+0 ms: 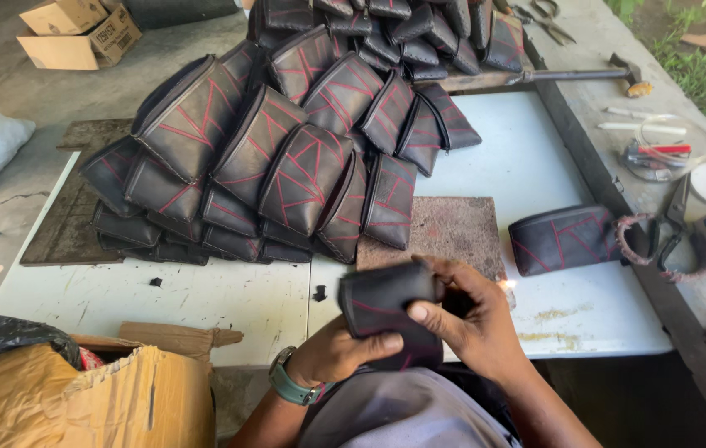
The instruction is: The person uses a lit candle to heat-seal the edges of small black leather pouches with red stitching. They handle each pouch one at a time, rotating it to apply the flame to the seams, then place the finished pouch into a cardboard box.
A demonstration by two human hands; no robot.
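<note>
Pouch pile (pixel 286 141) behind held pouch (pixel 386 311) (single pouch (pixel 564 239) right).

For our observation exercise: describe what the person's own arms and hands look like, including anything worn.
Both forearms are bare, with no sleeves or gloves. The left hand has a green-strapped wristwatch on its wrist. The right hand wears nothing visible; no rings show on the fingers.

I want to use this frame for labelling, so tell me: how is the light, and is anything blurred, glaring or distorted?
Head view: soft, even daylight with faint shadows; the stacked black pouches are sharp, red stitching clear. A small bright flare shows beside the right hand. The pouch held by both hands, left hand included, is slightly soft. The white table edges bow a little toward the frame borders.
</note>
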